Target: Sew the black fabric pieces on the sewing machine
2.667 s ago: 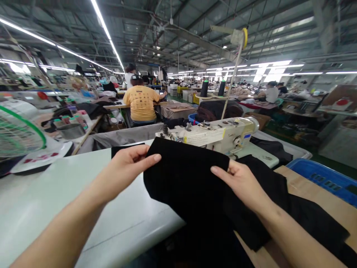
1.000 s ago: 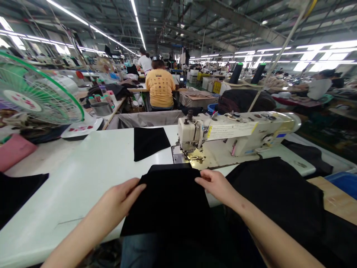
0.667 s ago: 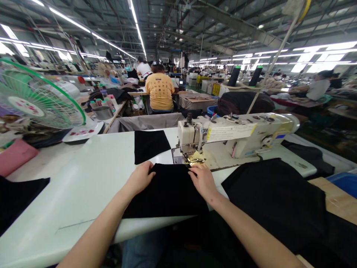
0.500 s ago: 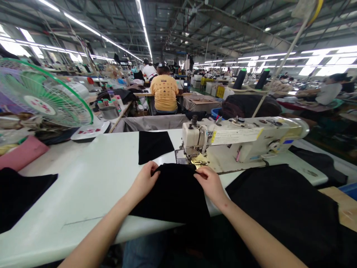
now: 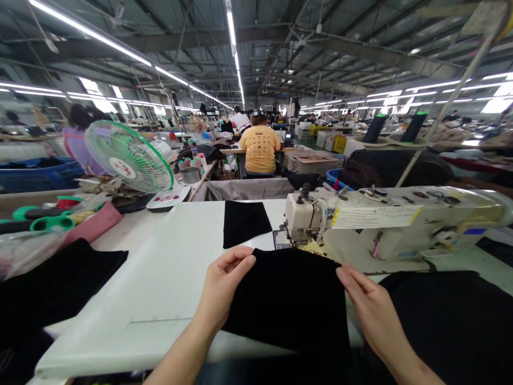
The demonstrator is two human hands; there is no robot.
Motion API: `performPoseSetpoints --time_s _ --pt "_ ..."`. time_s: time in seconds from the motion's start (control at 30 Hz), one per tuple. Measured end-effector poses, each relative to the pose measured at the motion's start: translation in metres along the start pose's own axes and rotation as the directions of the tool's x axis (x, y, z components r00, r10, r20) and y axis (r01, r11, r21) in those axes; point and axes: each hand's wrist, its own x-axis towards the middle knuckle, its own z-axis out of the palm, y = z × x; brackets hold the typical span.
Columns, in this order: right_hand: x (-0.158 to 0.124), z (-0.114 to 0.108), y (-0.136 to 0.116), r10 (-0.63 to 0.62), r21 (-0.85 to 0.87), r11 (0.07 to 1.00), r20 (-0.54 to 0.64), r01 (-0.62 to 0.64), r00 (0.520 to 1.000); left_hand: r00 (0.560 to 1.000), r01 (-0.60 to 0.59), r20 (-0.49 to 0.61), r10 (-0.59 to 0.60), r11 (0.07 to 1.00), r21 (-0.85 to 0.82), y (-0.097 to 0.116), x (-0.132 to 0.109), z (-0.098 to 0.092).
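A black fabric piece [image 5: 290,299] is held up just in front of the sewing machine's needle end [image 5: 306,222]. My left hand [image 5: 224,291] pinches its upper left corner, thumb on top. My right hand [image 5: 371,310] grips its upper right edge. The cream sewing machine [image 5: 393,224] stretches to the right on the white table [image 5: 160,289]. A second, smaller black fabric piece [image 5: 244,222] lies flat on the table beyond my left hand.
A green fan [image 5: 128,158] stands at the table's left back. Black cloth [image 5: 56,283] lies at the left edge and a black pile [image 5: 441,315] at the right. A person in a yellow shirt [image 5: 259,149] sits ahead with their back to me.
The fabric's top edge has come back from the needle and is lifted off the table, my hands further apart on its corners. The view has swung left.
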Motion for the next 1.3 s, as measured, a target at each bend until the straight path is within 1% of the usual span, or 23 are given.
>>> performPoseSetpoints --time_s 0.1,0.2,0.27,0.33,0.43,0.57,0.63,0.73,0.83,0.9,1.0,1.17,1.23,1.3 --pt "0.002 -0.001 -0.004 0.068 0.120 0.991 -0.059 -0.060 0.996 0.998 -0.052 -0.038 0.052 0.999 0.001 0.003 -0.001 0.002" --pt "0.003 0.001 -0.010 0.199 0.298 0.941 -0.097 -0.163 0.975 0.995 -0.046 -0.088 0.044 0.999 -0.023 0.006 -0.001 0.004" --pt "0.003 0.002 -0.014 0.263 0.391 0.895 -0.080 -0.212 0.961 0.995 -0.021 -0.101 0.017 0.999 -0.045 0.007 -0.002 0.006" --pt "0.002 0.003 -0.017 0.283 0.453 0.860 -0.040 -0.235 0.958 0.995 -0.002 -0.101 -0.005 0.998 -0.067 0.010 -0.003 0.008" --pt "0.001 0.003 -0.023 0.277 0.485 0.841 -0.006 -0.240 0.961 0.995 0.016 -0.101 -0.024 0.996 -0.083 0.012 -0.002 0.010" --pt "0.001 0.001 -0.024 0.287 0.433 0.860 0.030 -0.271 0.957 0.992 0.017 -0.123 -0.029 0.995 -0.096 0.009 0.001 0.011" --pt "0.001 0.000 -0.022 0.264 0.379 0.892 0.002 -0.245 0.964 0.991 0.006 -0.134 -0.019 0.995 -0.097 0.007 0.003 0.010" --pt "0.001 -0.003 -0.020 0.158 0.279 0.951 -0.053 -0.137 0.986 0.990 0.003 -0.143 -0.019 0.994 -0.111 0.007 0.004 0.009" --pt "-0.001 -0.003 -0.025 0.059 0.197 0.979 -0.011 -0.056 0.998 0.985 0.006 -0.170 -0.028 0.992 -0.126 0.011 0.005 0.006" --pt "-0.001 -0.002 -0.031 0.024 0.170 0.985 0.027 -0.028 0.999 0.982 0.023 -0.184 -0.045 0.992 -0.122 0.013 0.006 0.003" --pt "-0.002 0.000 -0.038 0.003 0.181 0.983 0.039 -0.010 0.999 0.980 0.048 -0.186 -0.067 0.994 -0.102 0.016 0.005 0.000" --pt "-0.003 0.002 -0.043 -0.006 0.253 0.967 0.041 -0.005 0.999 0.975 0.014 -0.223 -0.017 1.000 -0.014 0.016 -0.002 -0.002" --pt "-0.003 0.003 -0.043 -0.007 0.269 0.963 0.049 -0.007 0.999 0.974 0.017 -0.225 -0.013 1.000 0.018 0.014 -0.004 -0.003" --pt "-0.003 0.004 -0.043 -0.014 0.296 0.955 0.048 -0.001 0.999 0.976 -0.014 -0.218 0.027 0.998 0.059 0.012 -0.007 -0.005"
